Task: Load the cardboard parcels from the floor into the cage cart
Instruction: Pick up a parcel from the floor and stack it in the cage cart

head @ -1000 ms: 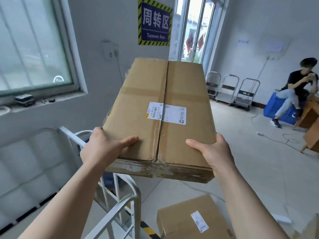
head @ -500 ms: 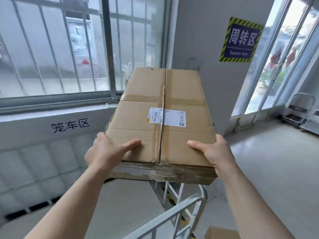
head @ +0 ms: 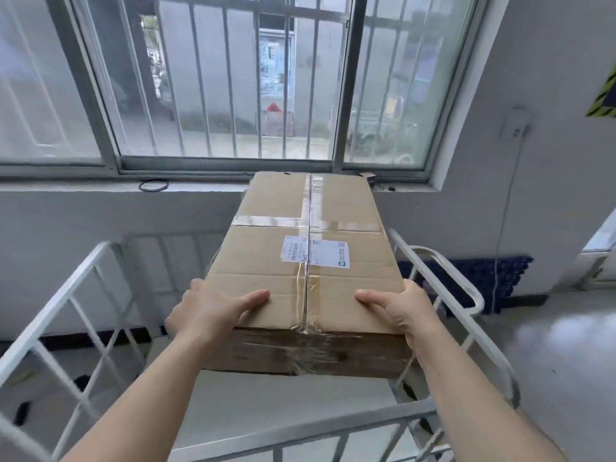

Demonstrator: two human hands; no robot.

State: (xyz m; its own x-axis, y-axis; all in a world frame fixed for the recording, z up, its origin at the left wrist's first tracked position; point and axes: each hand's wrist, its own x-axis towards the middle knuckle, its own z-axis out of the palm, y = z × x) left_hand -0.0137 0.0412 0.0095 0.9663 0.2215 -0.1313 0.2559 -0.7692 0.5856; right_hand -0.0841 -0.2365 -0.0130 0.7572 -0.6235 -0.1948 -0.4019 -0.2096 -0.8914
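I hold the taped cardboard parcel (head: 310, 261) over the cage cart (head: 436, 271), left hand (head: 206, 311) and right hand (head: 400, 308) clamping its near corners; stiff, seemingly moderately heavy, tape likely slick.

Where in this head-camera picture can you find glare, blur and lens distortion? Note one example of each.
Head view: glare shines on the clear tape across the brown cardboard parcel; blur smears the rails of the white metal cage cart at the left; the wide lens bows the grey window frame; daylight reflects off the glossy floor at the right.
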